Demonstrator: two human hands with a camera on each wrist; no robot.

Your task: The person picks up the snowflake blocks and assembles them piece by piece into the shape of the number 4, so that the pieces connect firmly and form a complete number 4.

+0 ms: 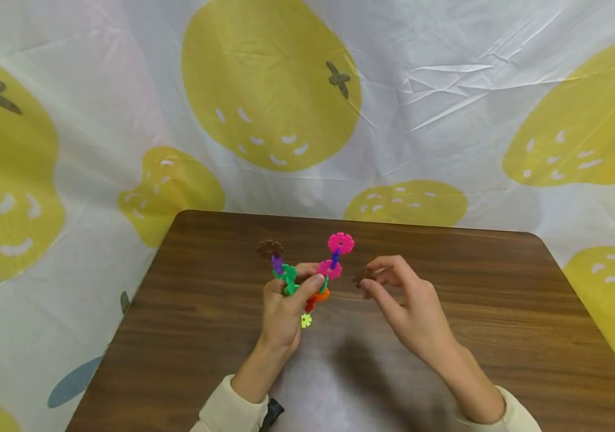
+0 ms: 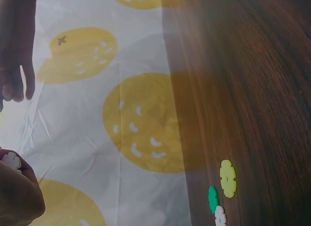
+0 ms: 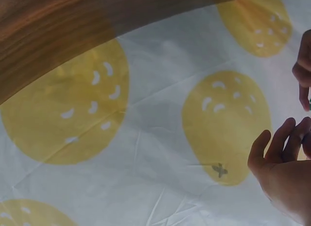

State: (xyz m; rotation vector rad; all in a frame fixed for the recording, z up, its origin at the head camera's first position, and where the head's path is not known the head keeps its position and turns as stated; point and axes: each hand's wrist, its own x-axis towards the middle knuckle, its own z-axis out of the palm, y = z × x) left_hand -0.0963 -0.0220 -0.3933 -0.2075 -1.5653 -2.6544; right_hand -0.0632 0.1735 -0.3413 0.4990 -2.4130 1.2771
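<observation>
Disc assembly: a branching build of notched plastic discs (image 1: pixel 289 275), held up above the worktop (image 1: pixel 204 336); one branch ends in a brown disc (image 1: pixel 270 249), another in a bright pink disc (image 1: pixel 341 243).
Left hand (image 1: pixel 284 309): fingers closed round the middle of the build, thumb laid across it near the green and orange pieces.
Right hand (image 1: pixel 417 312): thumb and fingertips nearly together, pinching a loose dark disc (image 1: pixel 361 276) by its edge, just beside the pink branch and apart from it.
Handling: the discs look light, thin and fairly stiff, perhaps a little slick; the joints are probably the weak point, apt to twist or pop loose under sideways force.
Where to grip: best at the core, close to the joint being pressed; a single disc by its rim, leaving a notch uncovered.
</observation>
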